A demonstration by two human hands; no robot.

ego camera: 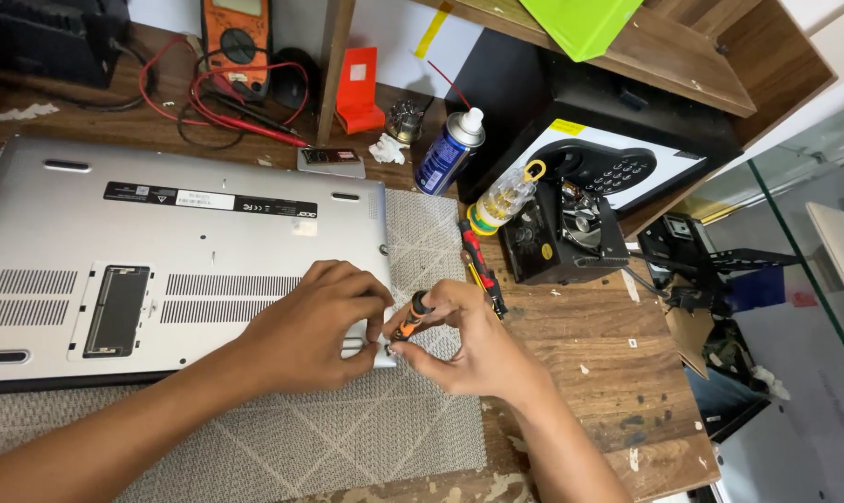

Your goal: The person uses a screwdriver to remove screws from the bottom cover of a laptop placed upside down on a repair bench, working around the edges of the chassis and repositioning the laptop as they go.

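Our fingers meet at the near right corner of the laptop (175, 261), which lies upside down, silver base up, on a grey mat (347, 433) covering the near left part of the tabletop (580, 345). Our right hand (469, 345) pinches a small orange-and-black screwdriver (411, 317) between thumb and forefinger, its tip pointing down at that corner. Our left hand (310, 326) rests on the laptop's base, fingers curled and pressed together, fingertips touching the same corner just beside the screwdriver tip. Whether they pinch a screw there we cannot tell.

Just right of the mat's far edge lie a red-and-black tool (481, 265) and a clear bottle with a yellow cap (501, 200). A blue spray can (448, 154) stands beyond them, near a black box (562, 242). Toward the far left corner sits an orange multimeter (236, 37) with red and black leads (226, 107).
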